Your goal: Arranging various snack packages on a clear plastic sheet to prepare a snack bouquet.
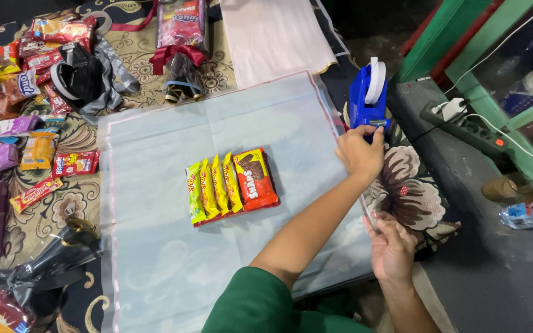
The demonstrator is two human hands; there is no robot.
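Mid tape-pull step imo: left hand [359, 151] pinches at the blue tape dispenser [368, 95], right hand [392, 246] just below it holds the clear tape strip [366, 209] taut, 5 snack packs [231, 186] sit left of the dispenser, next prob needs a clean tear.

Red and yellow snack packs [231, 185] mid-sheet, loose wrappers [29, 55] far left

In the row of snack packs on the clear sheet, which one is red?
The rightmost pack, the end of the row nearest the left hand. It is red and wider; the other four packs are narrow, yellow and green.
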